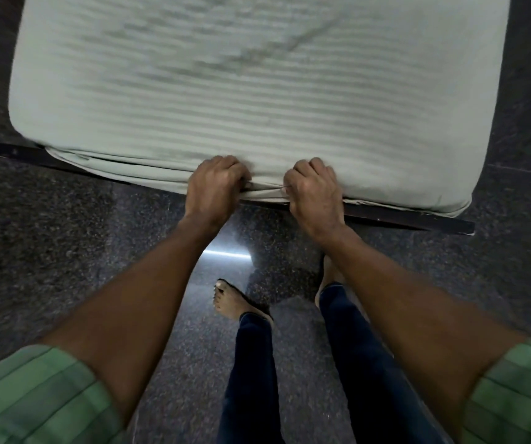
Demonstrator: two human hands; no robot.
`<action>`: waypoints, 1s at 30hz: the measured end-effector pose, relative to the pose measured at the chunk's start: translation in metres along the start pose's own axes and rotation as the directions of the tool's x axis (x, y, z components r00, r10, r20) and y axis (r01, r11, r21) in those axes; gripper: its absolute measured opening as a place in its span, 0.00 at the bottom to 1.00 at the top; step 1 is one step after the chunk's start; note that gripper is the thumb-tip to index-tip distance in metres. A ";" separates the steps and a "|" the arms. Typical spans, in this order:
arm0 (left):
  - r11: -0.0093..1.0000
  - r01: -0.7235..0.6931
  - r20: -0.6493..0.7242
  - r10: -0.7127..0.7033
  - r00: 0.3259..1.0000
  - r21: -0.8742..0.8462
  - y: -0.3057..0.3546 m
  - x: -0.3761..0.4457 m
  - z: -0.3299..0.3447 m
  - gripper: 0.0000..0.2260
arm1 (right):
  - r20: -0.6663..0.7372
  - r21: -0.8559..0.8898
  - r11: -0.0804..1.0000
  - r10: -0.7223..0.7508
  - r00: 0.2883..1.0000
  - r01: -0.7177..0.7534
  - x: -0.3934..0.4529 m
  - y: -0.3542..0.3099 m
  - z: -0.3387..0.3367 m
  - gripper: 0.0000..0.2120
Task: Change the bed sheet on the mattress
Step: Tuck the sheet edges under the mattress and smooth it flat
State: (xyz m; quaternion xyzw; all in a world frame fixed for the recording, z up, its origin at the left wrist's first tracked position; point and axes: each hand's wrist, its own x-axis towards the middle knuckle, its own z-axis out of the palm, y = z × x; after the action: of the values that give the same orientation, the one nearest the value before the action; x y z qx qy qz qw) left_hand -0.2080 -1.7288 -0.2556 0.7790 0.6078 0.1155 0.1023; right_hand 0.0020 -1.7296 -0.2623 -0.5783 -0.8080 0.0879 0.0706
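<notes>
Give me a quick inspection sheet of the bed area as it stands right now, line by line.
Surface: mattress lies on a dark bed frame; the top is blurred.
Job's things: pale green striped sheet covers the top and near side; a diagonal crease runs across it; fabric is bunched at the near edge between the hands.
Clutter: nothing seen.
Grippers: left hand and right hand both grip the sheet at the mattress's near edge, fingers curled, close together.
Cables: nothing seen.
Surroundings: dark speckled floor with a light reflection; the person's bare feet stand on it close to the frame.
</notes>
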 end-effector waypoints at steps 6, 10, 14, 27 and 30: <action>0.998 0.055 0.092 -0.056 0.994 0.019 0.001 -0.011 -0.002 0.06 | 0.144 -0.106 0.985 -0.117 0.983 0.133 -0.012 0.002 0.002 0.07; 0.993 0.036 0.238 -0.063 0.969 0.115 0.002 0.001 -0.009 0.09 | 0.100 -0.002 1.000 -0.005 0.995 0.005 0.000 -0.002 -0.007 0.11; 0.958 -0.053 0.343 -0.049 0.938 0.283 0.010 0.018 -0.019 0.08 | 0.235 0.025 0.993 0.106 0.966 -0.115 0.029 -0.009 -0.022 0.21; 0.921 -0.021 0.249 -0.083 0.965 0.388 -0.001 0.073 0.001 0.29 | 0.203 -0.292 0.938 0.250 0.947 -0.185 0.063 -0.011 0.000 0.36; 0.903 -0.032 0.201 -0.061 0.978 0.428 -0.002 0.069 0.012 0.22 | 0.204 -0.403 0.909 0.203 0.958 -0.107 0.069 -0.008 0.008 0.39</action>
State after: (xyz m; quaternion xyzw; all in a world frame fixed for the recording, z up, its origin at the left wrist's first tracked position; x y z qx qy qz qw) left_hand -0.1896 -1.6620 -0.2641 0.7855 0.6099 -0.1043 -0.0072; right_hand -0.0289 -1.6671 -0.2674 -0.6284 -0.7631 0.0014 -0.1512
